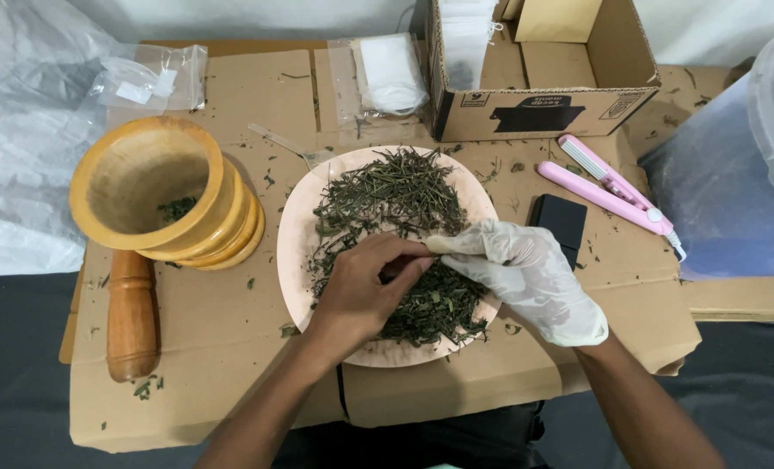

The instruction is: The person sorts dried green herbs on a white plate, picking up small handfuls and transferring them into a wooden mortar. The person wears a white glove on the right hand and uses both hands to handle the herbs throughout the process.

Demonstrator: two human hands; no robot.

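Both hands meet over the pink plate point(296, 239), which sits mid-worktop on flattened cardboard point(231, 347) and carries a heap of dried green herb point(396, 195).

Right hand point(530, 274) — gloved in thin white — has its fingers closed around a small pale sachet point(443, 245), pinching it near the end. The sachet's long axis runs roughly left-right, its free end pointing toward the left hand.

Left hand point(361, 291) — bare — has fingers curled shut in a pinch just at that end of the sachet, touching or all but touching it; what lies in the pinch is hidden, likely a bit of herb. The sachet thus lies between the two sets of fingers, above the near half of the plate, with loose herb directly beneath. The right hand has it; the left is just beside its end.

Around: wooden mortar point(148, 187) left of the plate, a little herb inside; wooden pestle point(132, 317) lying in front of it. Right of the plate, a small black box point(565, 217) and a pink heat sealer point(613, 187). Behind, an open carton point(543, 104) and clear bags of white sachets point(391, 74).
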